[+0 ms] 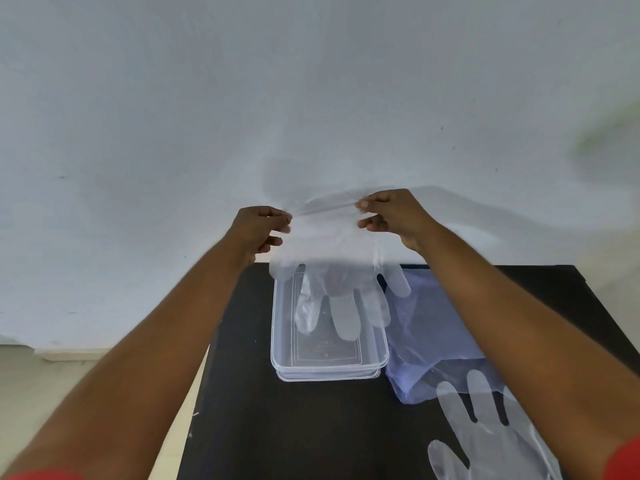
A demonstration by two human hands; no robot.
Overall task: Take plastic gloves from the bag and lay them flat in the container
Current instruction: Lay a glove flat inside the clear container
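The right forearm (pixel 519 341) hides part of the purple bag (pixel 433 341) and of the loose glove (pixel 485 427), whose cuff the bottom edge cuts off; a blurred green patch (pixel 606 140) at right remains unidentifiable.

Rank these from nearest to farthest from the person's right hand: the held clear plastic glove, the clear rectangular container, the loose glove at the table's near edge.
1. Held clear plastic glove: pinched by the right hand.
2. Clear rectangular container: below, mid-table.
3. Loose glove: lower right, at the near edge.
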